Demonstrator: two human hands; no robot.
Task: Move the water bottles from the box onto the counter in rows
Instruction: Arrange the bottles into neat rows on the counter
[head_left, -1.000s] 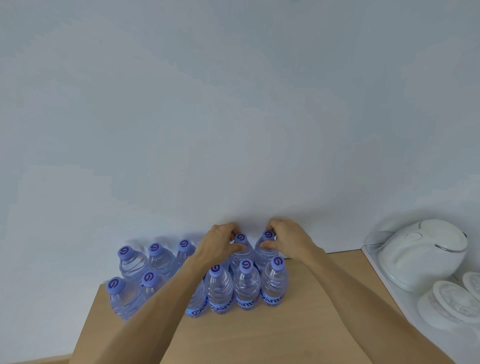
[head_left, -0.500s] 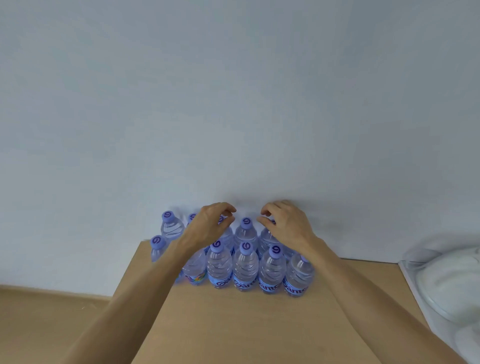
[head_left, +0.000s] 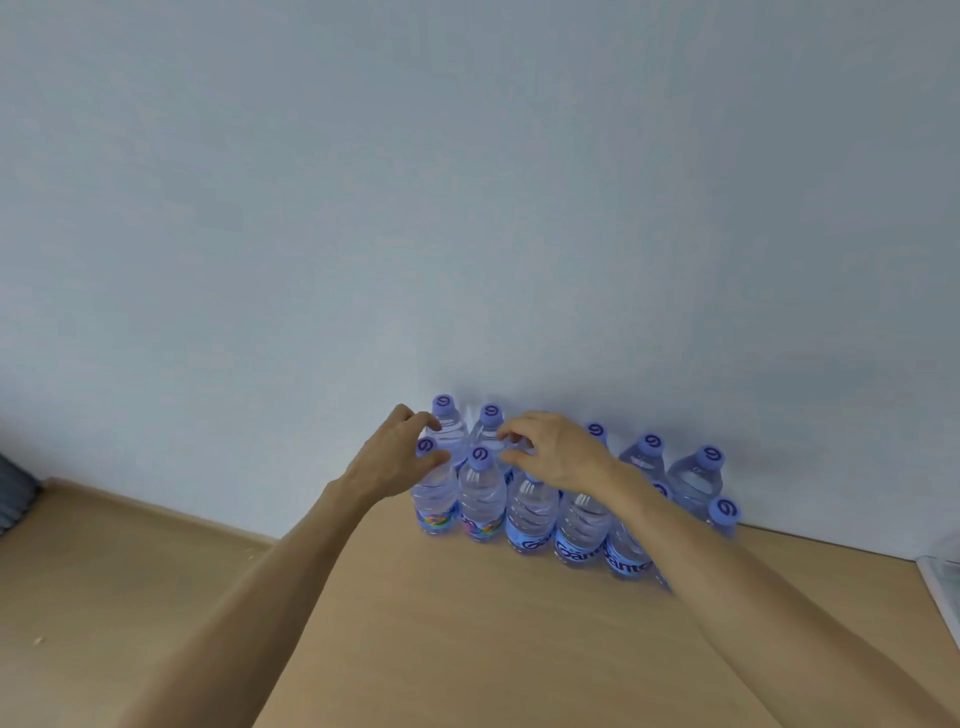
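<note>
1. Evidently, the water bottles (head_left: 530, 512) are grouped in two rows on the wooden counter (head_left: 467, 634), the back row being set against the pale wall (head_left: 467, 182); compared with a second ago, the same block is seen further to the right in the view and more counter is shown on the left, which is read mostly as a turn of the head.
2. A second ago the caps of two back-row bottles were pinched by both hands; now the hands are found at the left end of the block, so a shift along the rows is indicated.
3. The left hand (head_left: 389, 462) is seen with curled fingers beside the front-left bottle (head_left: 435, 493), its thumb lying close to that bottle's cap; whether the bottle is actually gripped cannot be told.
4. The right hand (head_left: 558, 452) is held over the bottles with fingers bent and thumb opposed near the neck of a back-row bottle (head_left: 488, 431); a firm grasp cannot be confirmed here either.
5. For the task, it is judged that placing is well advanced and that the rows are being straightened; the box is not in view.
6. Every bottle is stood upright, its long axis vertical, purple cap pointing up and label low towards the counter.
7. A white object's edge (head_left: 940, 587) is cut off at the right margin.
</note>
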